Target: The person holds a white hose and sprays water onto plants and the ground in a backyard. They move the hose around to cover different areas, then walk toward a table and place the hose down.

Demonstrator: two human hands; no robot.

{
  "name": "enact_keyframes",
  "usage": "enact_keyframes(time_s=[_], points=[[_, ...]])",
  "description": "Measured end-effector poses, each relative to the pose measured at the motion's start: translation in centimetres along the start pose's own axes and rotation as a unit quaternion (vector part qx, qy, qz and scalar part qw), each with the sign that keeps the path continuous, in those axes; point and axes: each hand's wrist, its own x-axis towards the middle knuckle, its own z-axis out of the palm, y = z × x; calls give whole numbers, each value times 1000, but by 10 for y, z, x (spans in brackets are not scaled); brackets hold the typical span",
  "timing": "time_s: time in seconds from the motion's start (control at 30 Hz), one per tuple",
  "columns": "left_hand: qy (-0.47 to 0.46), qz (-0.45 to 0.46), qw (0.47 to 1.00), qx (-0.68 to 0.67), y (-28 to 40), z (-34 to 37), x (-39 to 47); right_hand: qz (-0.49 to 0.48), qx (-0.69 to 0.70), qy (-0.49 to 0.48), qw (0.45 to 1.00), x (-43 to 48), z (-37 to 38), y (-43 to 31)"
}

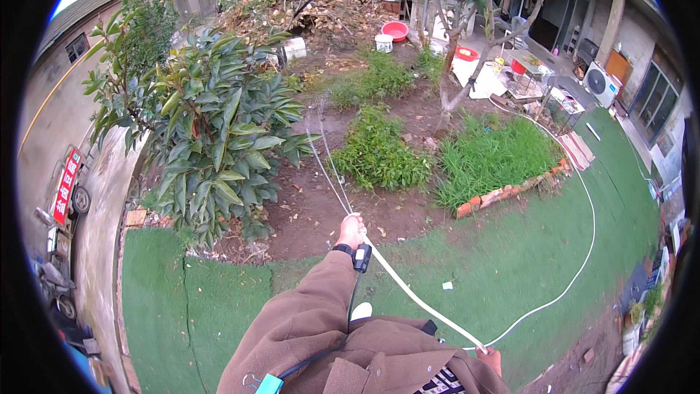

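Observation:
My left hand (pixel 351 230) reaches out over the soil's edge, closed on the end of a pale garden hose (pixel 404 284). Thin jets of water (pixel 327 167) leave the hose end and cross the bare soil (pixel 306 197) between a broad-leaved tree and a leafy green plant (pixel 377 156). Low at the right of my body, my right hand (pixel 490 360) grips the same hose farther back. From there the hose loops over the green artificial turf (pixel 492 268) and runs up towards the patio.
The broad-leaved tree (pixel 224 142) stands left. A brick edging (pixel 508 191) borders a grass patch (pixel 492 148) at the right. Farther back are a bare-trunked tree (pixel 451 87), a white bucket (pixel 384 42) and a red basin (pixel 395 30). Boards (pixel 576 150) lie on the turf.

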Motion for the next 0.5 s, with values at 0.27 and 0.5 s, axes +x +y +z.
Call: enact_keyframes(time_s=[0.27,0.5], points=[[-37,-47,997,44,7,10,-12,39,20,4,999,-2,4,-10],[-37,-105,992,55,5,11,-11,12,45,32,998,-6,6,-3]])
